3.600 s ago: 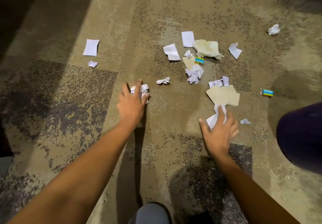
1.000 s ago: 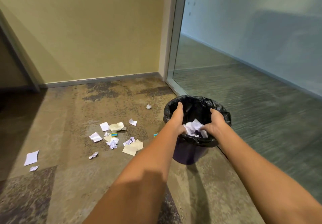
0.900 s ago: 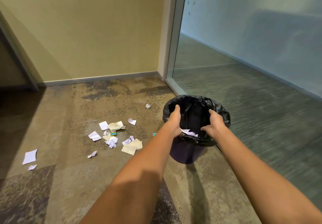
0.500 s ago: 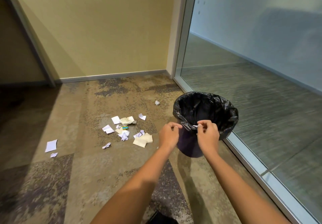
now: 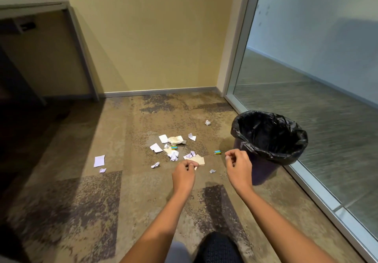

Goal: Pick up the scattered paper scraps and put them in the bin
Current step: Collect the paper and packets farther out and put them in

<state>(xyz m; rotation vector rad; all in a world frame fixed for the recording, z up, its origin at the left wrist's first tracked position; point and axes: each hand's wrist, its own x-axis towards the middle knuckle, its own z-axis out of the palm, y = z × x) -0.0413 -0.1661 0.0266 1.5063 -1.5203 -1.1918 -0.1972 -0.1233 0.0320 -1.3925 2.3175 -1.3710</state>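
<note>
left hand [image 5: 184,173], right hand [image 5: 238,166] outstretched — fingers [image 5: 232,156] loosely curled

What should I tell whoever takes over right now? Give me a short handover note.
Hands: left hand and right hand loosely curled, empty, above the floor.
The bin stands upright by the glass wall, right of the hands; contents hidden in shadow, so progress is unclear.
To collect: main scrap cluster, white sheet and crumple far left, ball near the bin, small scrap between the hands.
</note>
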